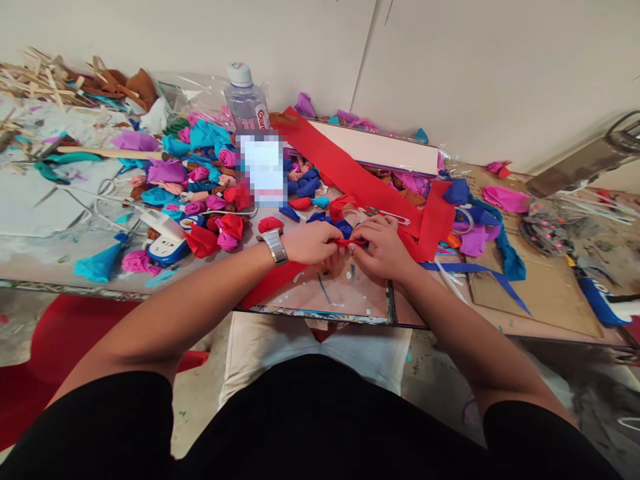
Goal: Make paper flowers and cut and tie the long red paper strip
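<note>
My left hand (315,243), with a metal watch (274,245) on its wrist, and my right hand (384,245) meet over the front of the table. Both pinch a narrow red fabric strip (353,243), stretched between their fingertips. Just behind the fingers lies blue fabric (344,229). A long red band (345,170) runs diagonally across the table beyond my hands, and a pair of small scissors (393,216) rests near my right knuckles. More red cloth (273,283) lies under my left forearm.
Many coloured fabric bundles (200,173) crowd the left, around a power strip (169,248) and pliers (55,170). A bottle (245,97) stands behind a blurred bright screen (263,170). At right are a blue strip (493,277) and cardboard (540,293).
</note>
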A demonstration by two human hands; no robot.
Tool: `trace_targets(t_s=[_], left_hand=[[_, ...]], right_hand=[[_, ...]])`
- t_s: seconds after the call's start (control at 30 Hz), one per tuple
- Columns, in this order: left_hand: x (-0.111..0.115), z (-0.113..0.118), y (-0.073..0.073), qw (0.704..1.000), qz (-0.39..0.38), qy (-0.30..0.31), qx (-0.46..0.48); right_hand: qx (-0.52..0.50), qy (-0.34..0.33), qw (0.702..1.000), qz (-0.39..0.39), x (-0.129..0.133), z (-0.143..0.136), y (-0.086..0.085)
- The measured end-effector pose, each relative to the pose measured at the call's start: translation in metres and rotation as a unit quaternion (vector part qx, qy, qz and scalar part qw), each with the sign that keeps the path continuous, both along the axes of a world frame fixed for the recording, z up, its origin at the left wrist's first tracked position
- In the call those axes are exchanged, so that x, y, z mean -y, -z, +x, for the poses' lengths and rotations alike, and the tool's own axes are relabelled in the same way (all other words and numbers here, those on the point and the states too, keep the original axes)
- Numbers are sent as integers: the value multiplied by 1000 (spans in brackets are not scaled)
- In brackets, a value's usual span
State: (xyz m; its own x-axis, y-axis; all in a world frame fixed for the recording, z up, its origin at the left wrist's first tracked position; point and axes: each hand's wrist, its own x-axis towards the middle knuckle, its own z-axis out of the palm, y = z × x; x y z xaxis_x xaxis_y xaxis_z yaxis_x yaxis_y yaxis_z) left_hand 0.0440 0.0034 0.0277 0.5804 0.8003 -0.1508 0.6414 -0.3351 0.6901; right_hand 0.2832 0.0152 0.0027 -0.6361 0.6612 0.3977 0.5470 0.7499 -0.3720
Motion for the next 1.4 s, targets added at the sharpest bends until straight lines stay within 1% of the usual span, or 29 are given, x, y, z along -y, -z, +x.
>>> trace_targets(t_s=[0.07, 0.17, 0.3, 0.37, 0.5, 0.7, 0.77, 0.83, 1.0, 1.23, 1.3, 1.4], left_hand=[[0, 1, 2, 999, -38, 1, 18], [0, 2, 8, 991, -110, 10, 74], [-3, 2, 16, 983, -139, 17, 117], [-4, 2, 17, 976, -166, 12, 140], [-4, 2, 14, 952, -239, 1, 189], [-3, 0, 4, 915, -307, -10, 263], [-3, 0, 2, 909, -312, -13, 276], [-3, 0, 1, 910, -307, -16, 278], [-4, 0, 2, 924, -284, -20, 256], [-4, -2, 3, 942, -237, -12, 240], [-4, -2, 2, 943, -235, -7, 237], [-3, -1, 0, 936, -249, -10, 248]], right_hand=[[-8, -3, 1000, 6, 1, 0, -2], [-14, -8, 999, 29, 1, -1, -2], [-21, -7, 998, 57, -1, -1, 1], [-24, -20, 997, 64, -2, 0, 3], [-29, -38, 995, 86, -4, 0, 4], [-38, -43, 988, 142, -5, 2, 0], [-46, -46, 985, 157, -5, 3, -2], [-48, -45, 985, 158, -5, 3, -3], [-42, -32, 989, 137, -4, 3, -4], [-46, -29, 988, 145, -3, 3, -4], [-48, -31, 987, 148, -3, 3, -4], [-57, -34, 986, 151, -4, 4, -3]])
